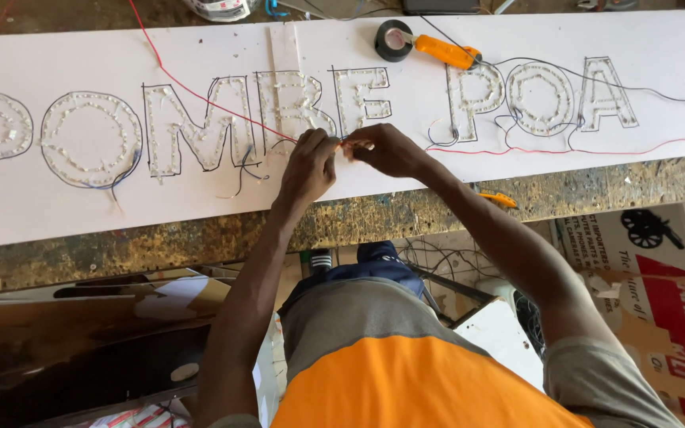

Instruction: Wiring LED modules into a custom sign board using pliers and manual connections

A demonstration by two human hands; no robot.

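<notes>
Nearest the camera, a worn, paint-flecked surface (406, 214) carries a long white sign board (200, 186). Over the board's near edge the left hand (308, 168) and right hand (390, 149) meet, each grip pinched shut on the bared wire ends (352, 146) held between them, just above the board. A red wire (200, 95) runs from the hands up and left across outlined letters (200, 127) studded with small lamps. Farther back, near the board's far edge, lie a roll of black tape (394, 40) and, touching it, an orange-handled tool (446, 52).
</notes>
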